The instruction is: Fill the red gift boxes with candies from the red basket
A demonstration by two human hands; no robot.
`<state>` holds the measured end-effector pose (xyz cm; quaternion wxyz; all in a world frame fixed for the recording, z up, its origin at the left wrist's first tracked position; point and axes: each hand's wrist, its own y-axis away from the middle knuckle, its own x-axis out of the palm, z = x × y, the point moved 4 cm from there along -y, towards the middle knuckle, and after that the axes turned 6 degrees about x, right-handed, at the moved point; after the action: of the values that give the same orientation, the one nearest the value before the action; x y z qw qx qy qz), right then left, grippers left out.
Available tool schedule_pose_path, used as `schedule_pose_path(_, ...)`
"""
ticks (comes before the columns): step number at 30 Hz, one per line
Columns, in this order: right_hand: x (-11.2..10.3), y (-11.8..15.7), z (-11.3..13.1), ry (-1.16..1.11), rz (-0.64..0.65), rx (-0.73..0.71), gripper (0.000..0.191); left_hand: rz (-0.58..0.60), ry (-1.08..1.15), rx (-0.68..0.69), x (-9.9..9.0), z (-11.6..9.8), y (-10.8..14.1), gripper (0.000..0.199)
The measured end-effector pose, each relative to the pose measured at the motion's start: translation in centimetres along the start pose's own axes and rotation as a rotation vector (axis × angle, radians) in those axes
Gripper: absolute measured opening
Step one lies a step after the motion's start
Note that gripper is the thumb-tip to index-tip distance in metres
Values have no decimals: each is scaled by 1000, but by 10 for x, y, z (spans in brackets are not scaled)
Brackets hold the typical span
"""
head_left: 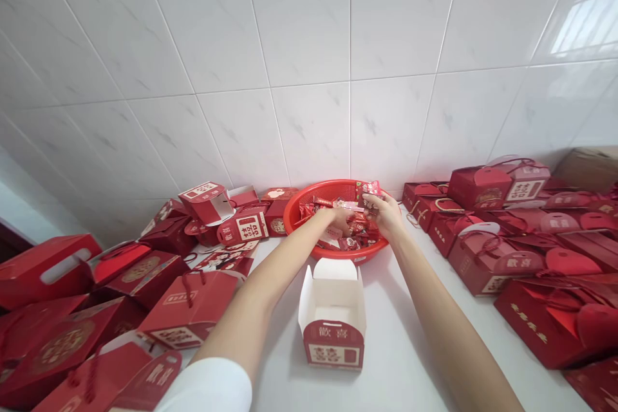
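Observation:
A red plastic basket [302,201] stands against the tiled wall, holding several red wrapped candies [348,243]. My left hand [340,220] reaches down into it among the wrappers, its fingers partly hidden. Over the basket's right side, my right hand [385,211] pinches a red candy packet [367,189] between thumb and fingers. Between my forearms, in front of the basket, an open red gift box [333,331] with a white inside sits upright on the white table [391,335]. Its flaps are up and no contents show inside.
Red gift boxes [193,309] with cord handles crowd the left side, some stacked. More red boxes [497,257] line the right side, and a brown cardboard box [589,167] stands at the far right. The tiled wall [309,129] bounds the back.

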<state>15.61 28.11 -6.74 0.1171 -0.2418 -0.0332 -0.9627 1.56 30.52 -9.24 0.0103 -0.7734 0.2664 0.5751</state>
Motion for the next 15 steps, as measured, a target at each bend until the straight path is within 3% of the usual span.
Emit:
schedule_pose_path(5,1,2,2,-22,-7,22,34,18,7,-47,3,-7,6,63)
schedule_pose_path(11,1,4,4,-22,-18,35,34,70,13,-74,6,-11,9,33)
schedule_pose_path(15,0,4,4,-28,-23,37,34,104,18,-90,10,-9,10,27)
